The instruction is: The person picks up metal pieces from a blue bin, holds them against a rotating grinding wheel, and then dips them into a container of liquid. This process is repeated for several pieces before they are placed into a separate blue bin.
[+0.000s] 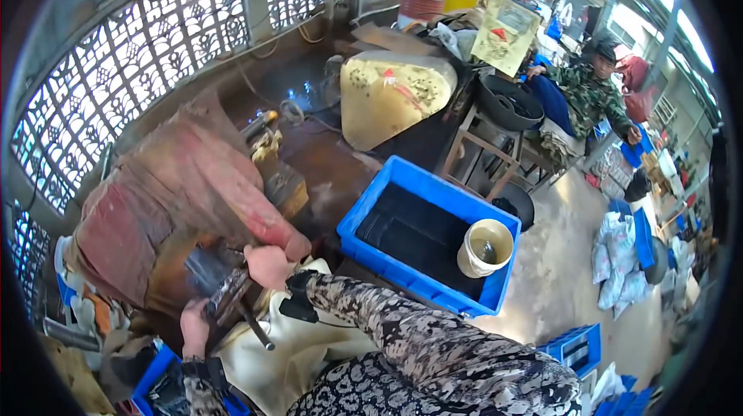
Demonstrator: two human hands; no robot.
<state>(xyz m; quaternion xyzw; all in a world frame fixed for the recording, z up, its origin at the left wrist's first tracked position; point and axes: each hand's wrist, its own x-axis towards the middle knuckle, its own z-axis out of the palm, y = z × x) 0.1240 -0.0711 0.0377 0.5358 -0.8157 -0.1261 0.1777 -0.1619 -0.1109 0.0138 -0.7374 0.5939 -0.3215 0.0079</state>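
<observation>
My left hand [195, 328] is closed at the lower left, its fingers against the end of a dark, scuffed metal piece [228, 296]. Just above and to the right, my right hand [267, 267] makes a fist by the piece's upper end; what lies inside it is hidden. A round metal rod [256, 328] slants down from the dark piece toward my lap. Behind both hands is a blue-grey block [209, 269], partly covered. A cream apron [286, 354] covers my lap under the rod.
A faded red-brown cloth [170, 191] drapes over the bench to the left. On the right stands a blue crate [422, 298] holding a whitish bucket [485, 247]. Beyond are a yellowish panel [387, 99], a black basin [511, 102] and a seated person [592, 99] in camouflage.
</observation>
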